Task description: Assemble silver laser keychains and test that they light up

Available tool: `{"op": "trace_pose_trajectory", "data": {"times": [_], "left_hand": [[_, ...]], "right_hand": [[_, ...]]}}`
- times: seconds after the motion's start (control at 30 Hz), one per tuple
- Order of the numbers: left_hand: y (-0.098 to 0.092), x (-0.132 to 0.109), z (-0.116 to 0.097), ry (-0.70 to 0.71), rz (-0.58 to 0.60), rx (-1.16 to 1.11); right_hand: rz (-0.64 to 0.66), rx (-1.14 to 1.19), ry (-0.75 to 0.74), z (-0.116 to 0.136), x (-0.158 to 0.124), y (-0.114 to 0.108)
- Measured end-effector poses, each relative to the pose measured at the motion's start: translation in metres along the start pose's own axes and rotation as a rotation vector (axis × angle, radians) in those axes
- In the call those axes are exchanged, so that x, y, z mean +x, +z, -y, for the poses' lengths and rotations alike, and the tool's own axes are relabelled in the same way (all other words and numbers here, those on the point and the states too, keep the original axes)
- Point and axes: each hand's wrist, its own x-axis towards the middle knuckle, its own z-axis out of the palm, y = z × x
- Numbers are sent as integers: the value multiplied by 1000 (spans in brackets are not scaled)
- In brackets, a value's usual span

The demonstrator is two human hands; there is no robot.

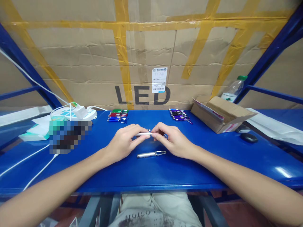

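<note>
Brown cardboard (92, 60), crossed with yellow tape and printed "LED", stands along the far edge of a glossy blue surface (113, 176). At the far right of the surface sits an open cardboard box (213, 115), with a green-capped plastic bottle (233, 90) behind it; a white power strip (71, 113) lies at the far left. Near the middle, the left hand (123, 142) and right hand (177, 142) face each other, fingertips almost meeting. Beyond them lie two rows of penlights: green, red and blue ones (117, 115) to the left, purple and black ones (178, 115) to the right. One loose silver penlight (148, 154) with a carabiner clip rests on the near side, just below the hands. Smallest is the held silver penlight (143, 134), raised between both hands: the left fingers pinch its body, the right fingers pinch its right end, partly hiding it.
</note>
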Motion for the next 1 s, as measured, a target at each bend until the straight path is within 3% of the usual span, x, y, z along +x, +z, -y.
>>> {"op": "trace_pose_trajectory", "data": {"times": [0.23,0.53,1.0], "left_hand": [[0,-2,3,62,5,14],[-3,1,-1,177,-29,37],[-6,2,-3,229,-33,84]], "right_hand": [[67,112,111,-2,0,0],[173,613,345,-5,6,1],[221,892,411,-8,5,3]]}}
